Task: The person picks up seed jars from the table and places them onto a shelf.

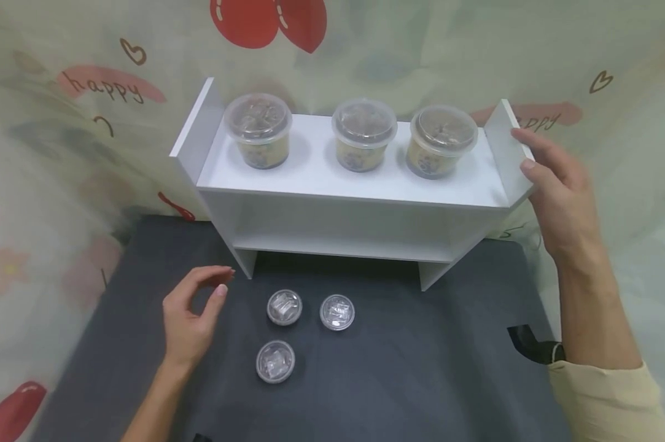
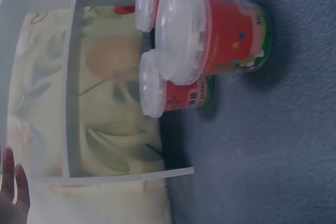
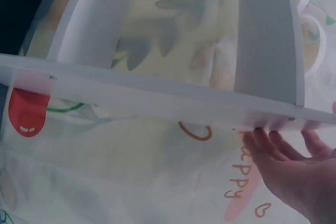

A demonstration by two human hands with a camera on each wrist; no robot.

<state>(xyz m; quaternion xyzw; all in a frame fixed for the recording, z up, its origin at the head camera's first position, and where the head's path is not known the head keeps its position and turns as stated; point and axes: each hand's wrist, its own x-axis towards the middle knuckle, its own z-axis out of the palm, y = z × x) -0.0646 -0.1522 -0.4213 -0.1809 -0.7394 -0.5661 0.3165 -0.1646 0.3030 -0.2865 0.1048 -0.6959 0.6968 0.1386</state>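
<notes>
A white two-tier shelf [image 1: 338, 184] stands on the dark table. My right hand [image 1: 567, 184] holds its right side panel [image 3: 173, 95]; the index fingertip and thumb overlap the upper edge, while other fingers [image 3: 270, 153] touch the outer face. To the left of the shelf, my left hand [image 1: 191, 316] hovers with fingers loosely curved and thumb apart, holding nothing. Close by on the table are three red cups with clear lids [image 2: 181, 32], seen from above in the head view, the nearest being a lidded cup [image 1: 275, 362].
Along the shelf's top board stand three clear lidded tubs with yellowish contents: a left tub [image 1: 263, 147], a middle tub [image 1: 360, 153] and a right tub [image 1: 431, 156]. A patterned cloth [image 1: 409, 49] hangs behind. The dark table [image 1: 398, 380] extends in front.
</notes>
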